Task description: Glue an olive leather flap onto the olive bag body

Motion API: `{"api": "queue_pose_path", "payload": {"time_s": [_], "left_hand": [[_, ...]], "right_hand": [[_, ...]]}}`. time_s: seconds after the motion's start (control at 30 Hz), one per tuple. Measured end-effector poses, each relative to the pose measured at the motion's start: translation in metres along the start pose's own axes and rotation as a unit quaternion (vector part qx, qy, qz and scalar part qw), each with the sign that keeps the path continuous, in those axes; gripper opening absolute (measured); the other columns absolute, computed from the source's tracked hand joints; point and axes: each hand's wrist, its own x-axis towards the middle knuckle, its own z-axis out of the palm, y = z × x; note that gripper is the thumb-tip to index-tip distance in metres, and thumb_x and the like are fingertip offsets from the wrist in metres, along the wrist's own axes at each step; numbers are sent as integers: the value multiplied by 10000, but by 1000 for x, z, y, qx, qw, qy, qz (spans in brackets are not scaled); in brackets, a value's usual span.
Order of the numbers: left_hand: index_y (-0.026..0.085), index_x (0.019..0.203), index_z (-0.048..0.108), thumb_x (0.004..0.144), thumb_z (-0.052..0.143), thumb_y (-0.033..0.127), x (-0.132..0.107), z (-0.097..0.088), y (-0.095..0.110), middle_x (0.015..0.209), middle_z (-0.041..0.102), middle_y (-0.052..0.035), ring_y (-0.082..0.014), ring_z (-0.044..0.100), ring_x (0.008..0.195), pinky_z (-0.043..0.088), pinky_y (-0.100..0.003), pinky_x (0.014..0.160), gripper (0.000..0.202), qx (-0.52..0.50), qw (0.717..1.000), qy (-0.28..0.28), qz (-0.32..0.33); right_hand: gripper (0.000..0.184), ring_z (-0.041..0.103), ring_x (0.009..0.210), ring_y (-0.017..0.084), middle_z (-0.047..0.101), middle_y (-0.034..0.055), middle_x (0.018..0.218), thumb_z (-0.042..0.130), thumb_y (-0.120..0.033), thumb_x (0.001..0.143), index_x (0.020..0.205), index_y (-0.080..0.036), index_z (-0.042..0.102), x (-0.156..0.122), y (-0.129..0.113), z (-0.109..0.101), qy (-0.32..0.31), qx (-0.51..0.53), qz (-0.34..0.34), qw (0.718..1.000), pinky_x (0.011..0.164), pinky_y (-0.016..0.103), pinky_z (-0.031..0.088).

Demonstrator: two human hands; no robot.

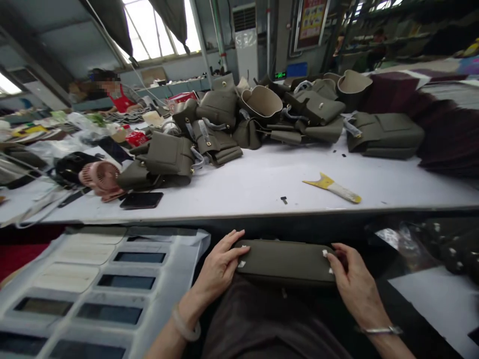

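White table edge (pixel 239 213) ahead | left hand (pixel 217 262), right hand (pixel 357 286) half-curled, gripping olive piece (pixel 284 260)

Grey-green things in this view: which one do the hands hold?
The long grey-green piece with small white bits near both ends, between left hand and right hand. The grey-green bags heaped on the white table touch neither hand.

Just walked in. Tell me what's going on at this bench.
A person holds a dark olive-grey piece over their lap, the left hand at one end and the right hand at the other. Small white bits show near its ends. Beyond, similarly coloured bags are heaped on a white table, with a yellow-and-white tool lying nearer the front edge.
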Motion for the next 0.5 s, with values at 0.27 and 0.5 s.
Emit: {"api": "queue_pose_path", "payload": {"time_s": [0.27, 0.5], "left_hand": [[175, 1350, 540, 983, 460, 330, 16, 22, 38, 1550, 403, -50, -250, 320, 1451, 285, -483, 1196, 407, 220, 974, 21, 46], [161, 1393, 521, 935, 490, 287, 15, 51, 21, 1381, 600, -47, -241, 542, 1232, 235, -448, 1128, 476, 337, 926, 98, 138]], "right_hand": [[473, 350, 1401, 343, 521, 94, 1444, 313, -334, 1030, 1388, -115, 533, 6, -39, 14, -26, -242, -289, 926, 1142, 577, 272], [608, 242, 1470, 305, 343, 70, 1566, 303, -548, 1016, 1515, -207, 368, 3, -81, 18, -192, -224, -208, 933, 1215, 553, 173]]}}
